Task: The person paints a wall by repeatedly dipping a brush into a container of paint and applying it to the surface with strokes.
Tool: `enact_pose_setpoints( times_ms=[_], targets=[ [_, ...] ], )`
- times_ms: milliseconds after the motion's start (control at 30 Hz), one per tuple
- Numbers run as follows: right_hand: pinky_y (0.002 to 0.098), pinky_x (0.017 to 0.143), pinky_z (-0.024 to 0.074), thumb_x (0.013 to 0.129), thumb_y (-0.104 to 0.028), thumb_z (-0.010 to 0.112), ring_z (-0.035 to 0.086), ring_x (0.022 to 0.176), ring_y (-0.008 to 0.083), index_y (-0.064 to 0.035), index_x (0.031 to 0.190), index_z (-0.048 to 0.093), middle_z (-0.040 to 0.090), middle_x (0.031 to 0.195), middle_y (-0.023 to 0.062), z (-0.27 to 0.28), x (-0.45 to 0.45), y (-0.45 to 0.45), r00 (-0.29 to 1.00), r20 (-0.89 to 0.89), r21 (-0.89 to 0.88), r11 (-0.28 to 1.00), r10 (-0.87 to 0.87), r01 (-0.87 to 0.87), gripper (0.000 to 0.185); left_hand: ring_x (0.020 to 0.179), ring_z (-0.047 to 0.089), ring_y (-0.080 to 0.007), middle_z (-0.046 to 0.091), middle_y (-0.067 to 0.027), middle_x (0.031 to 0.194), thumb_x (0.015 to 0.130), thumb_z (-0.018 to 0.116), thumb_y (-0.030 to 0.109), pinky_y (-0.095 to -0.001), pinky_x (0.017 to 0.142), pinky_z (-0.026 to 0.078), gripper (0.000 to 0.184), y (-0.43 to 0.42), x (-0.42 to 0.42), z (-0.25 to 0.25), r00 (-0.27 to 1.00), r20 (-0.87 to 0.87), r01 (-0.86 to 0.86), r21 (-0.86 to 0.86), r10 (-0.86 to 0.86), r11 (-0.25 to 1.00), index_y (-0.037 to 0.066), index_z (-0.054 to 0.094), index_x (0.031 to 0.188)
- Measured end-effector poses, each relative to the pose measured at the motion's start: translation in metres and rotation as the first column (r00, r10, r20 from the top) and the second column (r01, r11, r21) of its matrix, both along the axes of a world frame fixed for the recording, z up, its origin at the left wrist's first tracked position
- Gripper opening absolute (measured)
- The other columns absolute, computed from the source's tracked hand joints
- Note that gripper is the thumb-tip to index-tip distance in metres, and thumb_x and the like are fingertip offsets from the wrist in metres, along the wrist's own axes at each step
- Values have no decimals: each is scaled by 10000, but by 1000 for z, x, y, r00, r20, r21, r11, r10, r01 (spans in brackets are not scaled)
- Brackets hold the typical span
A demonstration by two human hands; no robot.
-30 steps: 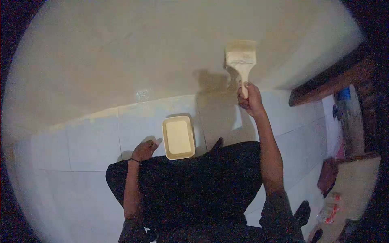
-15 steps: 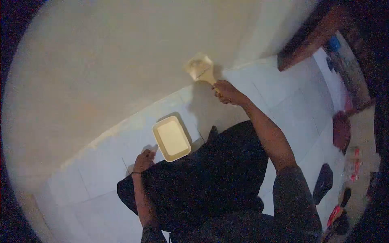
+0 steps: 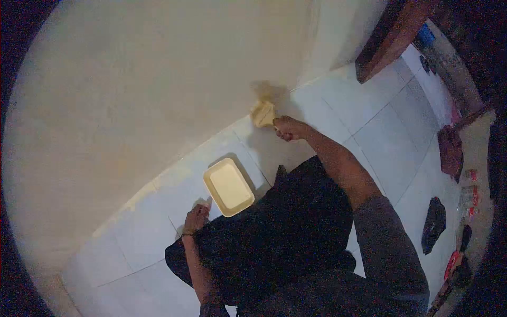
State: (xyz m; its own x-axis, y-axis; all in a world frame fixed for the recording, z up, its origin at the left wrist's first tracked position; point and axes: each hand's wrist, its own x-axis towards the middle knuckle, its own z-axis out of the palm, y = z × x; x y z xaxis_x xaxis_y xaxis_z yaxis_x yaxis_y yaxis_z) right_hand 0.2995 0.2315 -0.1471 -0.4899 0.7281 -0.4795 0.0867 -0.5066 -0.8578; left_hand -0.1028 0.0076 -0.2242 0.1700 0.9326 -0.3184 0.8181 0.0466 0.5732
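Note:
My right hand (image 3: 290,128) is closed round the handle of a wide, cream-coloured paintbrush (image 3: 263,113), whose bristle end is at the foot of the wall (image 3: 174,79); whether it touches is hard to tell. A rectangular cream tray (image 3: 206,181) with pale paint (image 3: 229,186) in it stands on the tiled floor, beside my dark-clothed legs. Just left of the tray is my left hand (image 3: 197,217), its fingers bent together near the floor. Something small and pale shows at its fingertips, too unclear to name.
A dark wooden piece (image 3: 388,50) juts in at the upper right. Along the right side lie a maroon cloth (image 3: 450,152), a black item (image 3: 433,224) and clear bottles with red labels (image 3: 469,196). Pale paint marks run along the floor's edge by the wall.
The brush in my right hand has come down from higher on the wall to its foot, moving left. The view has turned and shifted. My left hand stays beside the tray.

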Motion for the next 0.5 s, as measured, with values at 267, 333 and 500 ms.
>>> enact_pose_setpoints(
  times_ms=[267, 333, 500],
  targets=[
    [192, 264, 251, 778, -184, 417, 304, 312, 78, -42, 723, 413, 408, 527, 25, -1, -33, 5, 951, -157, -376, 907, -267, 193, 153, 718, 533, -339, 546, -150, 767, 819, 400, 373, -415, 629, 427, 338, 1, -14, -38, 992, -113, 79, 133, -64, 988, 61, 496, 905],
    [184, 259, 249, 788, -188, 407, 304, 311, 73, -43, 728, 413, 410, 529, 27, 3, -38, 3, 930, -239, -345, 920, -278, 186, 157, 737, 532, -350, 557, -158, 754, 817, 385, 424, -426, 652, 419, 397, -3, 1, 14, 973, -122, 220, 253, -195, 942, 51, 509, 878],
    [170, 252, 247, 805, -202, 393, 297, 310, 60, -45, 750, 423, 416, 538, 29, 53, -48, -11, 920, -262, -271, 937, -290, 218, 169, 738, 558, -305, 573, -150, 773, 809, 380, 457, -379, 641, 430, 435, 4, 9, 20, 984, -111, -149, -112, 136, 983, 45, 510, 860]
  ],
)
